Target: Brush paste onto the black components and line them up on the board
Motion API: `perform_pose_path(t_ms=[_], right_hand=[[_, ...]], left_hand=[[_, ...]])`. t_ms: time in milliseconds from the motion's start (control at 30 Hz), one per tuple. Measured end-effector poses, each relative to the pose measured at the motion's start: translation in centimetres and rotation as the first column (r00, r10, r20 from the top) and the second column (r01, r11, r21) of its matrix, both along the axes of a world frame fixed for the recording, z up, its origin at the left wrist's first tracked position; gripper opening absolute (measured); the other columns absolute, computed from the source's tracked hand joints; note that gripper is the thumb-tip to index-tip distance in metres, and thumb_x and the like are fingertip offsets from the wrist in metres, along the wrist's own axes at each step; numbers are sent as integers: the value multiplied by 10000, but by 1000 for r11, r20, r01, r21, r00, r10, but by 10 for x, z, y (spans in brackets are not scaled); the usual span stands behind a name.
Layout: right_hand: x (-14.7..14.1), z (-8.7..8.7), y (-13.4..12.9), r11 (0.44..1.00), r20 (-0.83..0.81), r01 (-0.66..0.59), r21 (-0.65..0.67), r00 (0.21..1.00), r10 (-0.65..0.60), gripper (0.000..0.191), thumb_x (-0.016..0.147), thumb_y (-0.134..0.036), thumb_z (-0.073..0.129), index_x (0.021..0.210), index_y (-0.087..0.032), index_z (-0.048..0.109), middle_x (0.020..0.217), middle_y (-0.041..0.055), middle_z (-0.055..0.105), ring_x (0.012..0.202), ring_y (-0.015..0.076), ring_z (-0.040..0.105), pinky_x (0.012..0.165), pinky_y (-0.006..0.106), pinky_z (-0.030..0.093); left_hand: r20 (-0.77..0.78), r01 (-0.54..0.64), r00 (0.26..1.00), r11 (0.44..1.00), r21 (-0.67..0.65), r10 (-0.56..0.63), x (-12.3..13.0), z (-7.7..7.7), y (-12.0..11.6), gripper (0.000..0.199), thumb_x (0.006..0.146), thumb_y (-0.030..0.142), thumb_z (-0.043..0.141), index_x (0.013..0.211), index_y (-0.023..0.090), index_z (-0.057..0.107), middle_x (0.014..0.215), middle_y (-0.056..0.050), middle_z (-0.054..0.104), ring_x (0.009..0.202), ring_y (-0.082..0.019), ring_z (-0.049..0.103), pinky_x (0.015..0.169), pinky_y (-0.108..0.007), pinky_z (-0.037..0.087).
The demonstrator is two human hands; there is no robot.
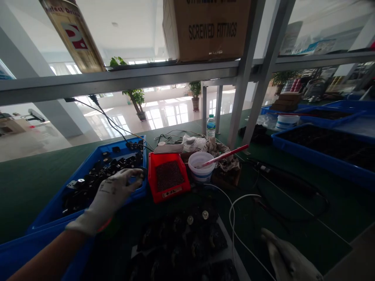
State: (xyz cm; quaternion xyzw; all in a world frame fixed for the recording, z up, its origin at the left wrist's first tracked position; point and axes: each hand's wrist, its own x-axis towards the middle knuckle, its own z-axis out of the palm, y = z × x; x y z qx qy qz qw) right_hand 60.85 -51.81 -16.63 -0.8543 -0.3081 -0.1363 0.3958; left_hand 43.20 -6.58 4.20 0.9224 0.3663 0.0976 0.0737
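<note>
This looks like a factory workshop: a green workbench (17, 175) spans the frame, with a blue bin (47, 221) of small black parts (113, 168) at centre left, a red bin (156, 196) mid-frame, and a carton (211, 45) printed "SCREWED FITTINGS" on the metal shelf (146, 79) at top.

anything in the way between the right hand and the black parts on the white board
Yes, the white cable: it loops between the right hand and the black parts, close by the white board's right edge.
</note>
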Motion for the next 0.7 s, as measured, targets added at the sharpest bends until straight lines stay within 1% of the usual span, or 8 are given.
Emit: perform_pose_path(t_ms=[33, 67, 133, 200, 267, 400, 467, 700], right_hand=[[0, -1, 0, 1000, 12, -7, 3, 1000, 7, 375, 1100, -394, 496, 1332, -203, 720, 1205, 79, 766, 1036, 254, 768, 798, 310, 696], [0, -1, 0, 1000, 25, -9, 8, 1000, 9, 373, 1107, -387, 487, 1323, -196, 723, 1205, 82, 766, 1037, 248, 767, 786, 299, 693], [-1, 0, 1, 1000, 50, -16, 21, 999, 15, 366, 1118, -382, 480, 1311, -194, 728, 1207, 81, 766, 1038, 238, 767, 777, 284, 688], [-2, 4, 2, 998, 102, -38, 43, 994, 34, 339, 1120, -378, 502, 1296, -200, 730, 1193, 74, 770, 1013, 223, 771, 765, 268, 685], [-3, 9, 4, 995, 171, -70, 74, 984, 56, 299, 1118, -342, 527, 1299, -198, 716, 1168, 65, 777, 985, 202, 774, 763, 252, 680], [-3, 18, 9, 986, 261, -128, 109, 960, 96, 278, 1135, -324, 518, 1297, -179, 692, 1129, 74, 781, 942, 182, 778, 771, 248, 684], [-3, 21, 11, 983, 285, -141, 119, 953, 102, 301, 1151, -359, 486, 1287, -175, 682, 1093, 82, 785, 906, 179, 783, 726, 239, 688], [-4, 29, 15, 980, 342, -153, 130, 934, 101, 285, 1163, -346, 454, 1291, -183, 649, 1039, 75, 788, 874, 158, 785, 698, 217, 686]], left_hand=[[40, 107, 994, 994, -28, -106, -3, -2, -29, 356, 960, 455, 586, 1292, 370, 685, 1383, 47, 726, 1217, -232, 709, 1006, -287, 575], [127, 274, 956, 960, -50, -266, -5, -6, -59, 314, 960, 450, 606, 1240, 356, 713, 1310, 35, 758, 1133, -219, 743, 947, -266, 592], [166, 513, 852, 855, -78, -496, -5, -21, -115, 253, 1013, 398, 561, 1196, 362, 731, 1249, 17, 780, 983, -188, 773, 834, -254, 606], [76, 647, 762, 750, -136, -644, -1, -38, -158, 248, 1016, 336, 554, 1192, 358, 727, 1197, -7, 793, 911, -182, 769, 803, -272, 610], [3, 683, 724, 716, -144, -690, 5, -54, -183, 250, 1014, 301, 552, 1188, 341, 726, 1155, -32, 799, 940, -209, 763, 869, -325, 622], [-20, 692, 719, 718, -74, -695, 16, -71, -196, 229, 1008, 257, 564, 1160, 307, 728, 1126, -46, 796, 1013, -245, 745, 1093, -491, 562], [-22, 688, 723, 722, -70, -691, 19, -75, -197, 229, 1012, 234, 555, 1149, 292, 730, 1134, -47, 793, 1042, -253, 733, 1113, -530, 543], [-37, 679, 729, 729, -86, -684, 22, -77, -197, 217, 1019, 233, 573, 1143, 291, 742, 1171, -39, 791, 1136, -263, 694, 1086, -499, 537]])
